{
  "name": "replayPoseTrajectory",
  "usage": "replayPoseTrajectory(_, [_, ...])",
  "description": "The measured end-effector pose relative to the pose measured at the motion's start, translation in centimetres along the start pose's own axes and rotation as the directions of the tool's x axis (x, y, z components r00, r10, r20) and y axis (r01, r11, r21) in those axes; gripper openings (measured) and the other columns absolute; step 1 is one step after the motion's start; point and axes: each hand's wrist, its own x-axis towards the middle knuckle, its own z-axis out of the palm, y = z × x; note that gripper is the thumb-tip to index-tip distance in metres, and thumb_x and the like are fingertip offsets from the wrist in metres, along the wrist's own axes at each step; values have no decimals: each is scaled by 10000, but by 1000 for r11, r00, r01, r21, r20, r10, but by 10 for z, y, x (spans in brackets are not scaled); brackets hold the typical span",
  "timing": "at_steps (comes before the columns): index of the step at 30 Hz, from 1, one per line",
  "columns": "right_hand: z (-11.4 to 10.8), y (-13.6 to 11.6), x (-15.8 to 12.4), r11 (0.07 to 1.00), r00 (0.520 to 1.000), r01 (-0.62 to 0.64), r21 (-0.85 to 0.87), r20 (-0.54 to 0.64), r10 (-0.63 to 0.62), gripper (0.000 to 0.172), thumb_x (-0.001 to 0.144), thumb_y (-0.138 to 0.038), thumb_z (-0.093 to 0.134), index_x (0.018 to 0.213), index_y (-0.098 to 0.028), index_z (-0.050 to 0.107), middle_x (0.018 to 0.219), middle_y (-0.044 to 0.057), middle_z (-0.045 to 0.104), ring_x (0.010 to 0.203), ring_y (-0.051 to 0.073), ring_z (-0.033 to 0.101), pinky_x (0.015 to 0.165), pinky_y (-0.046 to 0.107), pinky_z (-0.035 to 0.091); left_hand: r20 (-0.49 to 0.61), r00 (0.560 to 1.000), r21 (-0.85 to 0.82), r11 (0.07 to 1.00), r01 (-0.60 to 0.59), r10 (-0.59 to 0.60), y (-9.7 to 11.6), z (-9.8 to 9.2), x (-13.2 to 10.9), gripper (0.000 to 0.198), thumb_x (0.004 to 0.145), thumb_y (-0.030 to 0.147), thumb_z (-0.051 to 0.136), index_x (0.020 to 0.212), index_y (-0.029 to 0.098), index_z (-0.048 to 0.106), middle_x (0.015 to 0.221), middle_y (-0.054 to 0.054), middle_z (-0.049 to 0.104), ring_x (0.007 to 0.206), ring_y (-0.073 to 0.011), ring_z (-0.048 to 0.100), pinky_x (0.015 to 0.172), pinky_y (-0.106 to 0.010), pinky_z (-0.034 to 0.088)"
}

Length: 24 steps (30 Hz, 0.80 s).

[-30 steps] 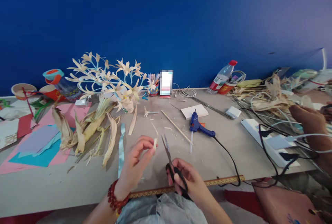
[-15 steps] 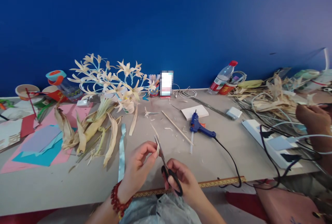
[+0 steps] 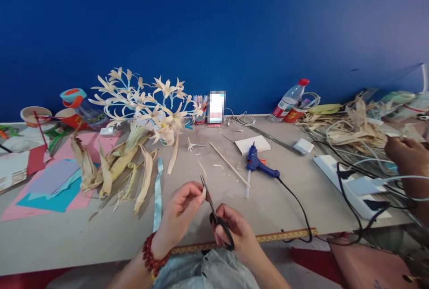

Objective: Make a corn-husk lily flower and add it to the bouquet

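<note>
Between its thumb and fingers my left hand (image 3: 184, 206) pinches a small pale husk piece (image 3: 204, 192), and a red bead bracelet circles the wrist. My right hand (image 3: 233, 226) grips the black handles of a pair of scissors (image 3: 213, 212). Their blades point up and to the left, against the husk piece at my left fingertips. Just beyond the blades, small husk scraps (image 3: 217, 165) lie on the table. A small husk flower (image 3: 191, 145) lies further back, left of a wooden stick (image 3: 228, 163).
A blue glue gun (image 3: 259, 162) lies right of the stick. Husk flowers (image 3: 164, 115) stand at the back left, behind dried husks (image 3: 125, 164). A power strip (image 3: 345, 182) with cables is at right, near another person's hand (image 3: 407, 155).
The view has shifted very slightly. My hands and the scissors keep nearly the same pose. The other person's hand at the right has turned a little.
</note>
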Motion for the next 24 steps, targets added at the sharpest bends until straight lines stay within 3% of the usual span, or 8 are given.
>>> replayPoseTrajectory(4, [-2,-1,0,1000,999,-25,-19,-33,24,539,683,-649,725,681,-202,424,520,-85,411,425,53,355,429,191,269,34,999,-19,999,30,-29,1,-3,0,164,895,278,545,759,189,569,890,-45,645,842,-178,573,747,-269,417])
replayPoseTrajectory(7, [-8,-6,-1,999,999,-30,-42,30,31,557,662,-674,724,720,-203,432,561,-67,466,452,64,389,452,198,284,118,991,-40,996,75,-70,4,-9,1,172,913,291,524,792,183,582,852,-37,648,774,-163,595,732,-274,430])
replayPoseTrajectory(12, [-14,-20,-3,996,988,-34,-77,145,45,556,695,-690,684,800,-199,446,682,-26,537,526,84,429,501,213,291,236,958,-62,982,181,-162,4,-24,5,184,914,338,523,821,181,549,696,9,590,495,-88,482,509,-228,378])
replayPoseTrajectory(18, [-14,-22,0,997,969,-61,-43,238,70,583,654,-680,725,803,-193,442,672,-34,540,520,74,427,510,203,300,224,955,23,981,195,-195,11,-40,13,161,865,323,589,798,177,583,675,16,547,573,-96,459,512,-203,353])
replayPoseTrajectory(24, [-16,-16,1,994,966,-105,-38,233,111,578,616,-642,772,782,-193,448,639,-47,535,491,72,465,484,194,308,276,923,-39,956,290,-269,17,-48,20,167,795,323,652,762,172,590,689,14,532,613,-112,499,577,-225,390])
